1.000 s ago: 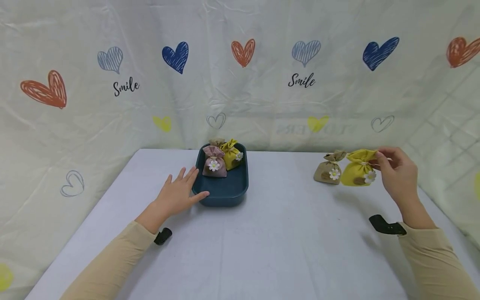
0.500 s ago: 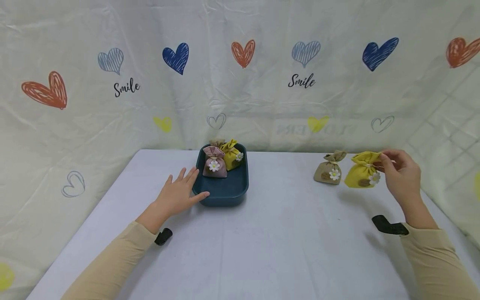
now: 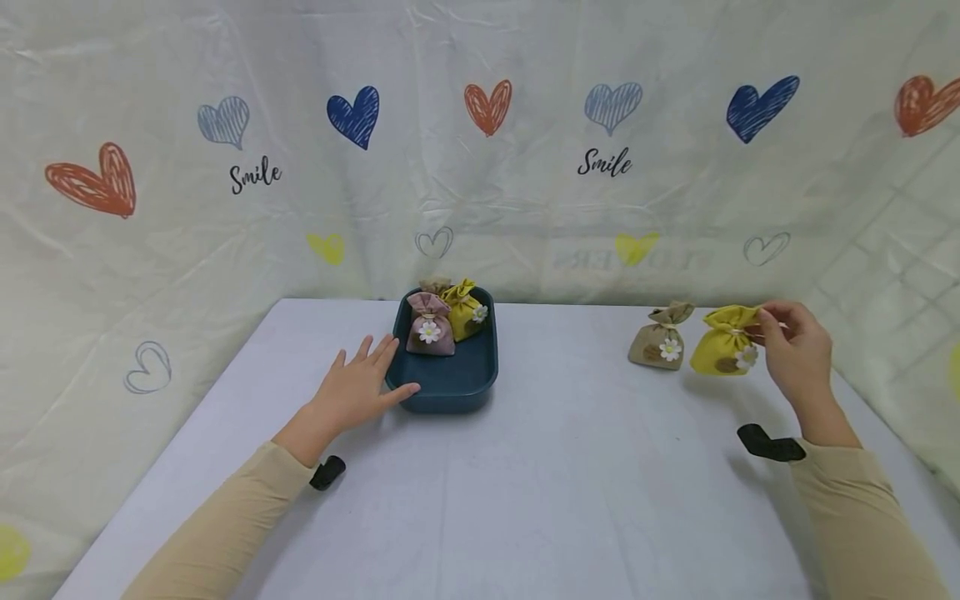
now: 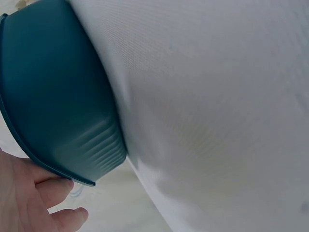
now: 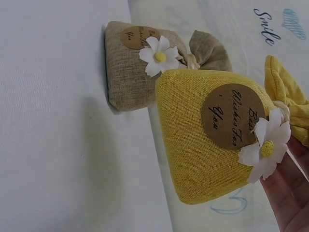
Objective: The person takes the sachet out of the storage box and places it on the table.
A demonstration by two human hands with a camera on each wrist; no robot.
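Note:
My right hand [image 3: 801,350] pinches the gathered neck of a yellow cloth sachet [image 5: 207,130], which carries a white fabric flower and a round brown label. A shadow lies on the table below this sachet. Just left of it stands a beige sachet [image 3: 656,342] of the same make, tied at the neck. My left hand [image 3: 356,392] has its fingers spread and rests at the left rim of a dark teal tub [image 3: 442,400]. At the back of the tub sit a pink sachet [image 3: 431,329], another yellow sachet [image 3: 464,312] and a beige one [image 3: 435,285], mostly hidden.
A white cloth covers the table [image 3: 555,467]. Behind it hangs a pale curtain [image 3: 525,200] printed with hearts and "Smile", close along the table's back edge.
My right hand has drawn the yellow sachet slightly to the right, leaving a gap beside the beige one, and in the last half second has barely shifted. The left hand keeps its place.

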